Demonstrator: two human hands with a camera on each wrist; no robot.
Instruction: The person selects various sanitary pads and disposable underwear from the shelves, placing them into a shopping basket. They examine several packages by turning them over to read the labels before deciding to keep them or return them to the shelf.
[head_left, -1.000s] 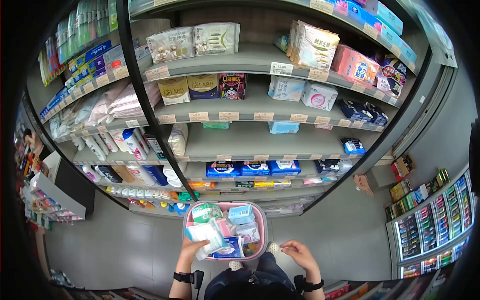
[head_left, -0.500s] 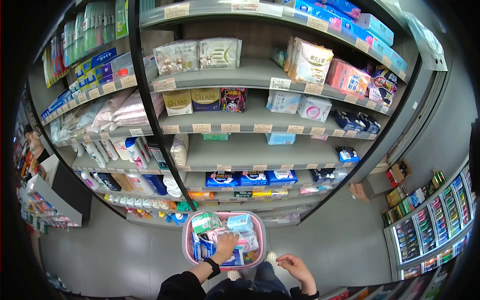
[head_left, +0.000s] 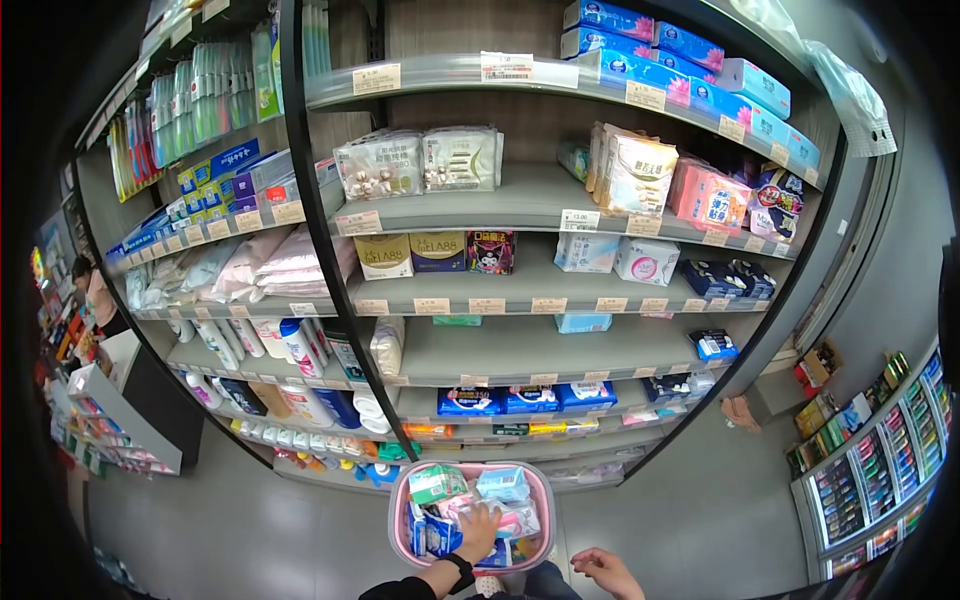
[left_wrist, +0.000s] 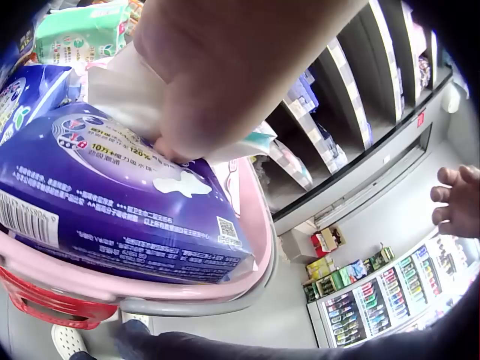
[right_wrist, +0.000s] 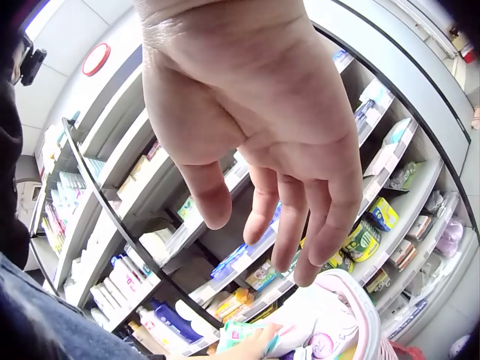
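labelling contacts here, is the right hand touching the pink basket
Apart. The head view shows a strip of floor between the right hand and the pink basket.

Shop: price-tagged shelves (head_left: 520, 205), packaged goods (head_left: 390, 165), drinks display (head_left: 880, 455).

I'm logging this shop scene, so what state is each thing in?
Pink basket: upright, full of packs
Left hand: in the basket, on the packs
Right hand: empty, open, fingers relaxed
Purple-blue pack: in the basket, no opening visible
Green pack: in the basket, tilted
Display case: lit, stocked
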